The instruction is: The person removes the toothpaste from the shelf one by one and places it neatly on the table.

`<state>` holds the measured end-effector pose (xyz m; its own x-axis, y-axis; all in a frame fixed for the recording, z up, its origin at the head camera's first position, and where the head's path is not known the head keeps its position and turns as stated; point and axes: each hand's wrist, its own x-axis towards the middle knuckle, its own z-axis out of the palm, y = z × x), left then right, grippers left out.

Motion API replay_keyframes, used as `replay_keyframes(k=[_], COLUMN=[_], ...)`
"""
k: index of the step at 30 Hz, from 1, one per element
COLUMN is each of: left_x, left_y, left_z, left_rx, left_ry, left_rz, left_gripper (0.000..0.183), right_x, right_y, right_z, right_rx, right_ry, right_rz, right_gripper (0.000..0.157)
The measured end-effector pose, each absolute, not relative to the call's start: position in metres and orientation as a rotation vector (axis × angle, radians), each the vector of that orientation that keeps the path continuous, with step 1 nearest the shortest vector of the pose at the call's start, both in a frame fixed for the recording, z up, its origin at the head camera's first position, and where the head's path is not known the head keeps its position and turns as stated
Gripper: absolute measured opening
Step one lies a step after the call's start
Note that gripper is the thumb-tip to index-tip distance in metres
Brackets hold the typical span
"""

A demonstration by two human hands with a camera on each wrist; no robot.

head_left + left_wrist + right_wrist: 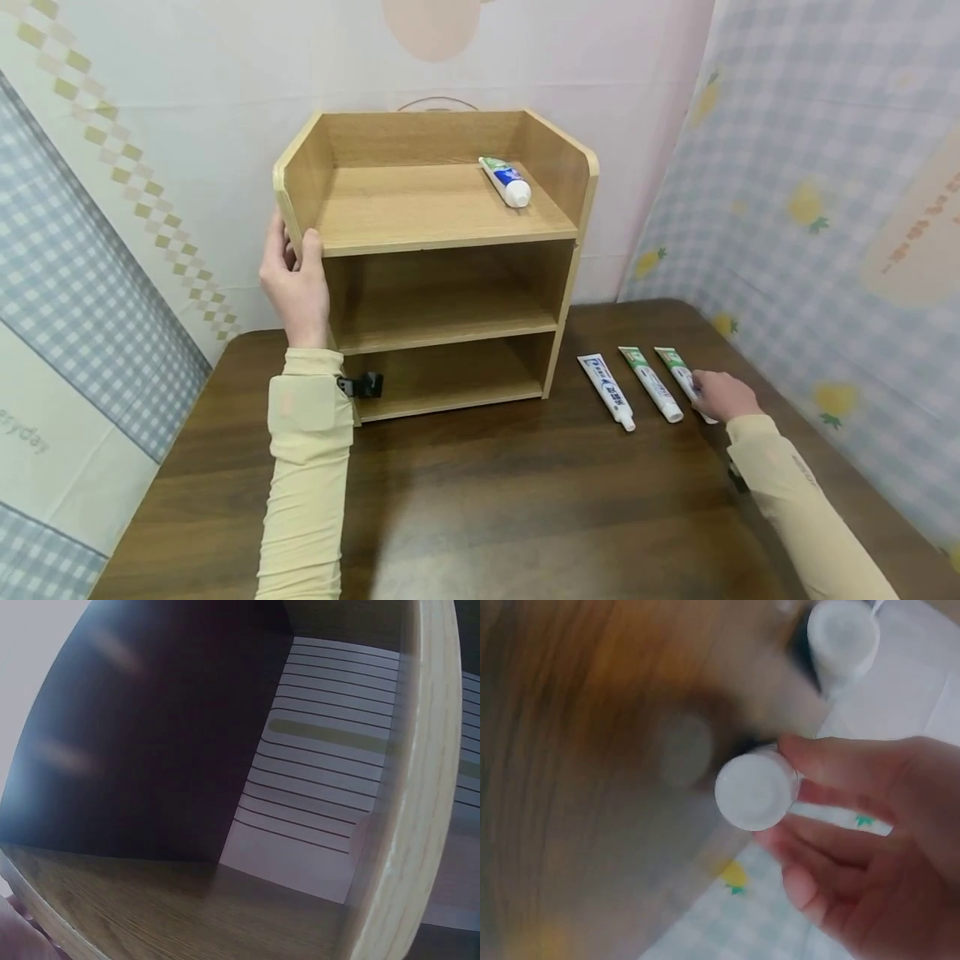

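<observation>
My left hand [298, 287] grips the left side panel of a wooden shelf [442, 243], thumb at the front edge and fingers on the outer face. In the left wrist view, part of that hand [24, 936] shows at the lower left corner beside the panel. My right hand [726, 397] pinches the rightmost tube of toothpaste [677, 369], green and white, at the far right of the row. Its round white cap [754, 793] faces the right wrist camera, between thumb and fingers. A toothpaste tube [505, 181] with blue and green print lies on the shelf's top board.
Left of the held tube lie a green-and-white toothpaste tube [649, 383] and a blue-and-white one [607, 391] on the dark wooden table [540, 508]. The shelf has two compartments under its top board. Patterned cloth [795, 167] hangs behind and to the right.
</observation>
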<state>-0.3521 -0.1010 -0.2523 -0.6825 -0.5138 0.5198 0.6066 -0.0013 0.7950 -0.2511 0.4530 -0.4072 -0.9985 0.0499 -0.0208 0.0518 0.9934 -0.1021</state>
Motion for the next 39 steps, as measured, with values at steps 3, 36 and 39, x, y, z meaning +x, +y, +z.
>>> replay_keyframes(k=[3,36,39], left_x=[-0.355,-0.34,-0.35], left_y=[-0.104,-0.088,-0.089], left_z=[-0.252,-0.242,-0.25], left_rx=[-0.1,-0.107,-0.11], left_ry=[-1.492,-1.533,-1.549], left_rz=[-1.78,-1.75,-1.743], left_gripper=[0.044,0.047,0.046], right_x=[-0.25,-0.32,-0.336], right_y=[0.437,0.195,0.194], right_z=[-0.403,-0.178,-0.18], right_rx=[0.086,-0.662,-0.611], right_ry=[3.158,3.676,3.648], right_rz=[-0.105,-0.311,-0.378], right_gripper=[0.033,0.034,0.034])
